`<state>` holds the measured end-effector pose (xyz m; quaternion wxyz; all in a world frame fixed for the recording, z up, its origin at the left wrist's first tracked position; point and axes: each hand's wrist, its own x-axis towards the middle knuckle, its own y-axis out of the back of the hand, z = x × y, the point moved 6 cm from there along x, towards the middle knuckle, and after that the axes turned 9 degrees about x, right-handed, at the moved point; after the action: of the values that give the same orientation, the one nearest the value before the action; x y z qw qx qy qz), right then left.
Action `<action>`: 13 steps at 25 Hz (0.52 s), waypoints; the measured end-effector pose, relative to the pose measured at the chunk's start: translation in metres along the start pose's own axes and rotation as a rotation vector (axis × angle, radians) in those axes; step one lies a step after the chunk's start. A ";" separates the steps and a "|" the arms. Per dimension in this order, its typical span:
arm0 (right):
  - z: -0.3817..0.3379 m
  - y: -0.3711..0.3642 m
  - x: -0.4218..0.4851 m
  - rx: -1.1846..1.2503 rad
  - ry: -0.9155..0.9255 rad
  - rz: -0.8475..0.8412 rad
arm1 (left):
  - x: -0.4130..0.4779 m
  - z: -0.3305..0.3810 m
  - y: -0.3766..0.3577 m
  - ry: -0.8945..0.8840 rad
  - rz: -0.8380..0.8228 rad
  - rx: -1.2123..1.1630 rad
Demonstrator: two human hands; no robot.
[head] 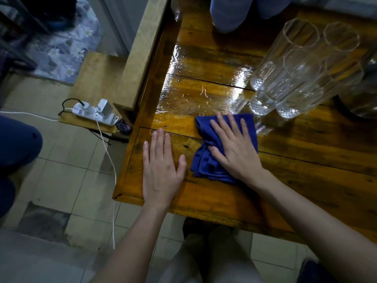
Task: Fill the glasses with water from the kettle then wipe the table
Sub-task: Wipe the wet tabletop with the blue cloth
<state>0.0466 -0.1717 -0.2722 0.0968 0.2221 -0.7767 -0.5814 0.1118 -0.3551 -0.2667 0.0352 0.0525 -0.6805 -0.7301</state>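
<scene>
A wooden table (pixel 295 180) fills the right of the head view; its far left part shines wet. A crumpled blue cloth (pixel 206 160) lies on it near the front left. My right hand (pixel 236 148) presses flat on the cloth, fingers spread and pointing away. My left hand (pixel 161 166) rests flat on the bare wood just left of the cloth, holding nothing. Several tall clear ribbed glasses (pixel 306 66) stand clustered at the back right, close beyond the cloth. A dark rounded object (pixel 365 94), possibly the kettle, shows at the right edge.
A white power strip (pixel 94 113) with plugs and a white cable sits on a low wooden shelf left of the table. Another person's knees (pixel 228 15) in blue are at the table's far side. A wooden beam (pixel 140 54) runs along the table's left edge. Tiled floor lies below.
</scene>
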 end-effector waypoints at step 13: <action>-0.038 -0.004 0.138 0.023 0.068 0.042 | 0.000 -0.001 -0.001 0.009 -0.011 0.005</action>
<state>-0.0585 -0.2679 -0.2790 0.1328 0.2267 -0.7840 -0.5625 0.1118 -0.3561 -0.2677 0.0341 0.0594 -0.6819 -0.7282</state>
